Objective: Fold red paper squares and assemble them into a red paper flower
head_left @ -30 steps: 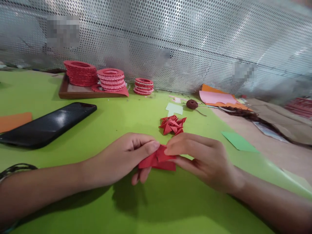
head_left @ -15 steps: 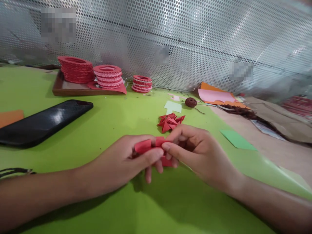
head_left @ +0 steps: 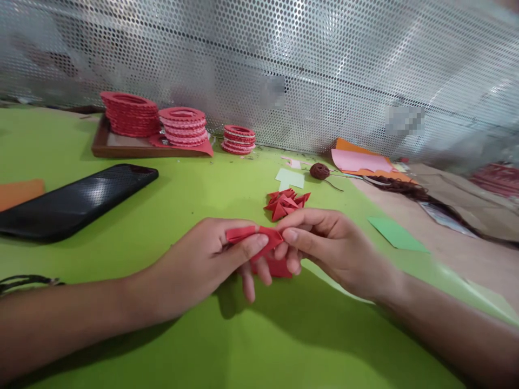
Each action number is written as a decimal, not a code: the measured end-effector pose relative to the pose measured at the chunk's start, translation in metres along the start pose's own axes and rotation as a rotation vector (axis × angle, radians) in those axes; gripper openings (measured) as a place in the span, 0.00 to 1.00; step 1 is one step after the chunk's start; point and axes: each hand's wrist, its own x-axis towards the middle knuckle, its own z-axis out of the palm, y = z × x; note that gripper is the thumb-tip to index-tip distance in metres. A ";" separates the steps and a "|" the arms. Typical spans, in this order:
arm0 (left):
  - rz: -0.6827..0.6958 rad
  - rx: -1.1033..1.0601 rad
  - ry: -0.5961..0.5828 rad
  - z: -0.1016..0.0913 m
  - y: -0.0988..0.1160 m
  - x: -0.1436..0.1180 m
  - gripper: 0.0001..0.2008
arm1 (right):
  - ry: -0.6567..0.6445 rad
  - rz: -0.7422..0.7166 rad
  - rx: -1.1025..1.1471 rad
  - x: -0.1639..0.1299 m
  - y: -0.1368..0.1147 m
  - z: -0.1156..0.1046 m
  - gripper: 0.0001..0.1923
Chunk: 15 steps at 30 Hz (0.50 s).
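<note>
Plainly, at the far left a black phone point(head_left: 79, 201) lies on the green table point(head_left: 292, 346), and next comes the left hand point(head_left: 203, 265), its thumb and fingers pinching a folded red paper point(head_left: 274, 236) just over the table. Beyond the paper stands a cluster of red folded pieces point(head_left: 286, 204); the right hand's point(head_left: 338, 251) fingers grip the paper's right end, and a green sheet point(head_left: 399, 235) lies farther right.

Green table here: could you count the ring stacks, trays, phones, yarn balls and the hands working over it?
Ring stacks: 3
Tray: 1
Phone: 1
Yarn ball: 1
Hands: 2
Total: 8
</note>
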 end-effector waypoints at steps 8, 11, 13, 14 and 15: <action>-0.006 0.011 -0.001 0.002 -0.001 -0.001 0.10 | 0.128 -0.093 -0.385 -0.003 -0.003 0.008 0.06; 0.017 0.036 -0.004 0.003 0.001 -0.002 0.10 | 0.168 -0.165 -0.535 -0.005 -0.002 0.011 0.05; 0.014 0.059 0.010 0.003 0.003 -0.001 0.11 | 0.196 -0.218 -0.612 -0.006 -0.001 0.012 0.05; 0.008 0.069 0.020 0.003 0.004 0.000 0.12 | 0.208 -0.239 -0.636 -0.007 -0.001 0.012 0.05; 0.001 0.079 0.029 0.003 0.005 0.000 0.12 | 0.220 -0.256 -0.652 -0.007 -0.001 0.012 0.04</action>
